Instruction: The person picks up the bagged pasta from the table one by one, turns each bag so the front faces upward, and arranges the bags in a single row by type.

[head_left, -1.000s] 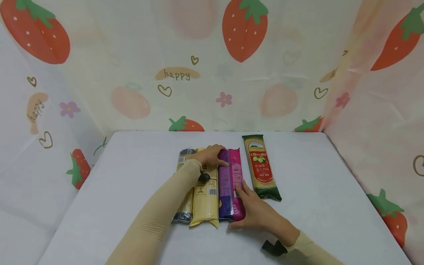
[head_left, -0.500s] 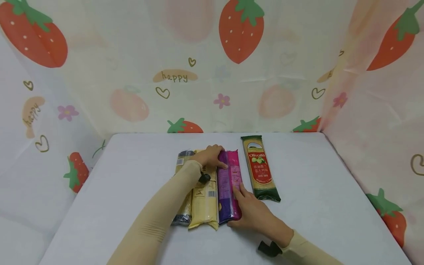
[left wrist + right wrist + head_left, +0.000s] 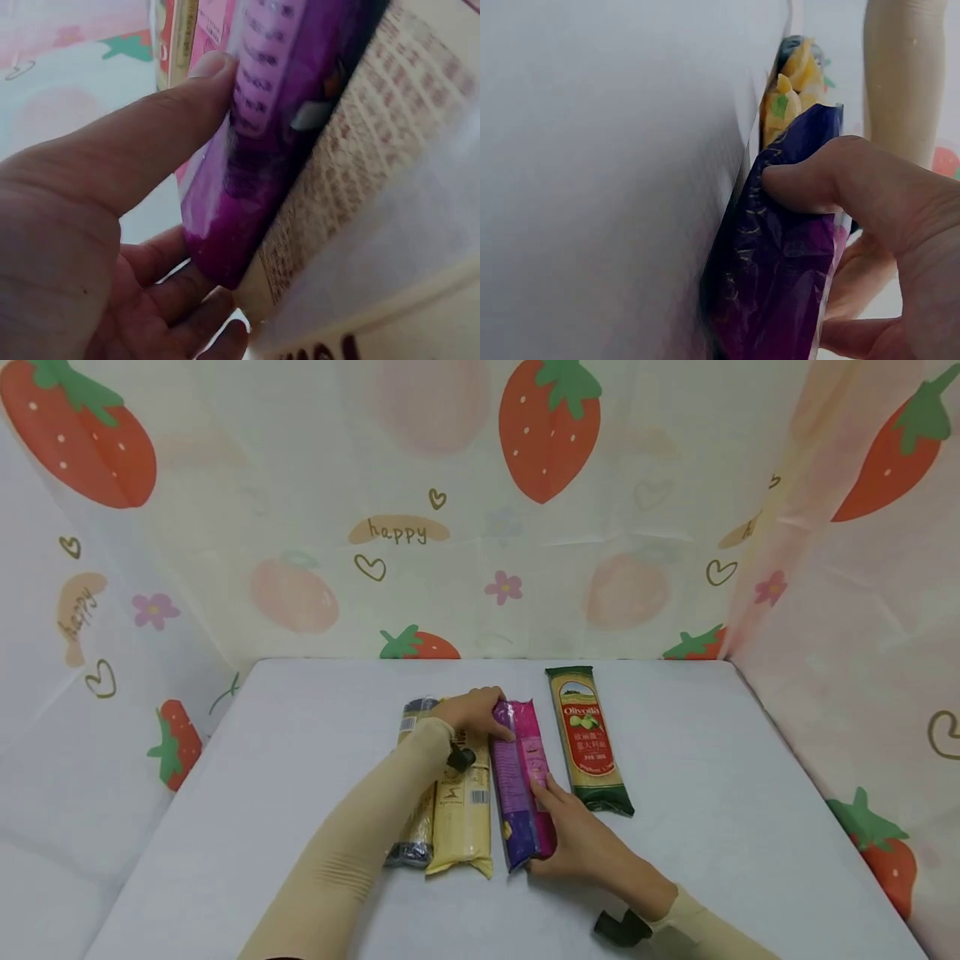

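A long purple and pink packet (image 3: 517,777) lies slightly aslant, its near end swung right. My left hand (image 3: 474,712) grips its far end; in the left wrist view the thumb (image 3: 214,71) lies on the purple face and the fingers curl round the end. With my right hand (image 3: 581,835) I hold the near right part; the right wrist view shows the thumb (image 3: 802,184) pressed on the dark end. Left of it lies a yellow packet (image 3: 462,831), partly under my left wrist, then a clear packet with dark ends (image 3: 415,843), mostly hidden by my left forearm.
A green, gold and red packet of Olivoilà spaghetti (image 3: 590,739) lies tilted to the right on the white table (image 3: 697,752). Strawberry-printed cloth (image 3: 465,452) stands round the back and both sides. A small black device (image 3: 622,928) sits at my right wrist.
The near end of the purple and pink packet has swung right with my right hand, and a narrow gap has opened beside the yellow packet. My left hand has stayed at the far end.
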Tool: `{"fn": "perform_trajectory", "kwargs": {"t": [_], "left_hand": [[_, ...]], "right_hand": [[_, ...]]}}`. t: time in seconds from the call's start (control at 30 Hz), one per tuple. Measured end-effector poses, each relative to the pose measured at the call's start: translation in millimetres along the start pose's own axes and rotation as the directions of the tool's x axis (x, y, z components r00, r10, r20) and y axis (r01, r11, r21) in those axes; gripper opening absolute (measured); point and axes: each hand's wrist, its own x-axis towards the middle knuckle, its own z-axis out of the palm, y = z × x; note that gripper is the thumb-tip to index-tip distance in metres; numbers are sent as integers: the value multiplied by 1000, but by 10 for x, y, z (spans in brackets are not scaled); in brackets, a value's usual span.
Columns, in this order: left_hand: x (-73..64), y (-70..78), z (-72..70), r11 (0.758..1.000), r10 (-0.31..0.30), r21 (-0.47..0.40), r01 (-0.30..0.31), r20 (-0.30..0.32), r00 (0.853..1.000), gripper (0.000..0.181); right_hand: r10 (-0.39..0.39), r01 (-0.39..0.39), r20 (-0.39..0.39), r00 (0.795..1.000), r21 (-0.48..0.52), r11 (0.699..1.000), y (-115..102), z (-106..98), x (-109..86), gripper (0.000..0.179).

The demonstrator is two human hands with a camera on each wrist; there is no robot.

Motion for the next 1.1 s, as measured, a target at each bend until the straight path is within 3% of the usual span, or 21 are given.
{"fn": "perform_trajectory", "kwargs": {"t": [0.27, 0.5, 0.73, 0.8, 0.87, 1.1], "left_hand": [[-39, -94, -25, 997, 54, -58, -58, -69, 996, 58], [-121, -104, -89, 987, 58, -141, -75, -119, 991, 55], [-169, -137, -114, 930, 17, -358, -85, -189, 982, 53], [-179, -155, -121, 899, 6, -427, -97, -210, 978, 52], [-198, -171, -124, 848, -5, -518, -111, -218, 976, 51], [-211, -213, -133, 603, -41, -785, -142, -208, 977, 45]], "right_hand": [[-33, 31, 15, 999, 154, 988, 79, -77, -58, 115], [-67, 65, 2, 998, 182, 981, 102, -125, -88, 109], [-114, 120, -38, 993, 266, 957, 130, -142, -105, 101], [-141, 148, -45, 989, 313, 938, 136, -143, -107, 100], [-163, 172, -54, 985, 353, 920, 140, -141, -108, 99], [-208, 221, -80, 975, 464, 858, 145, -149, -121, 97]]}}
